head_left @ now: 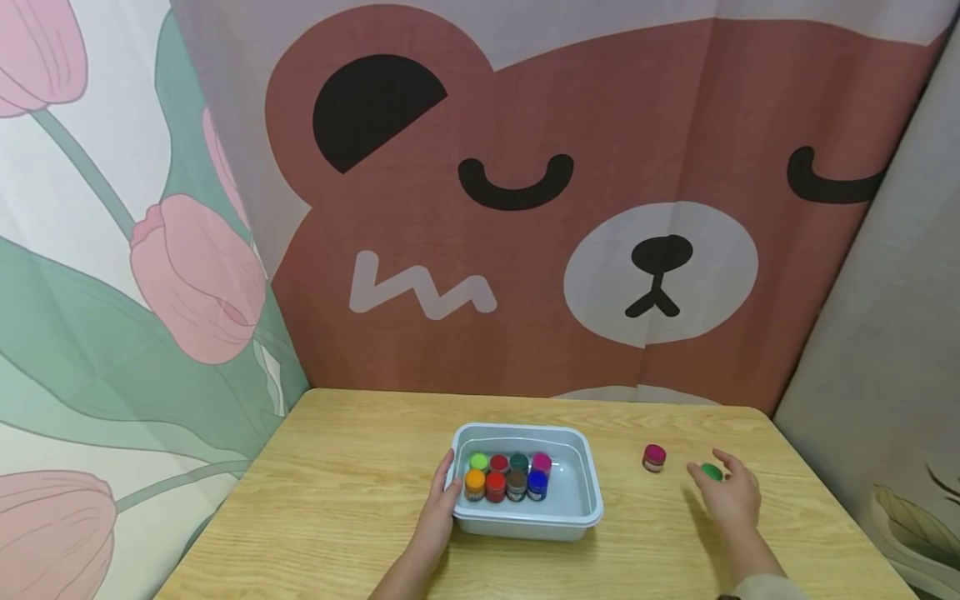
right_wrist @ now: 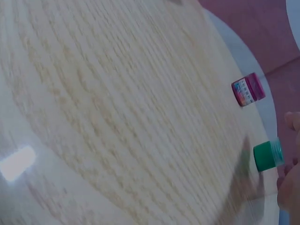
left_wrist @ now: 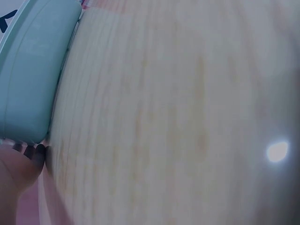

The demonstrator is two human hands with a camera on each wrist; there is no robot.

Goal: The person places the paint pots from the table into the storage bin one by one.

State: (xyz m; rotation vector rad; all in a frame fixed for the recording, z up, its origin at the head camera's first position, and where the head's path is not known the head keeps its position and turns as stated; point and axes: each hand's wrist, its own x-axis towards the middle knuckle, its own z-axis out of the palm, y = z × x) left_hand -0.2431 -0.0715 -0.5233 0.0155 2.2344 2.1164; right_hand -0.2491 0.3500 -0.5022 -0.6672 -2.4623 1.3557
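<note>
A pale blue plastic tub (head_left: 525, 527) stands on the table, holding two rows of small paint jars, among them an orange jar (head_left: 475, 485) and a blue jar (head_left: 537, 485). My left hand (head_left: 438, 508) grips the tub's left side, thumb over the rim and fingers along the outer wall. To the right, a green jar (right_wrist: 265, 156) stands upright on the table. Around it my right hand (head_left: 731, 492) reaches with thumb and fingers spread; the right wrist view shows a small gap between them and the jar. A magenta jar (head_left: 654, 457) stands left of that hand.
The light wooden table (head_left: 337, 467) carries everything. Behind it hangs a curtain with a brown bear (head_left: 420, 358), and a tulip-patterned curtain (head_left: 112, 333) hangs on the left. The tub's right part shows bare floor beside the jars.
</note>
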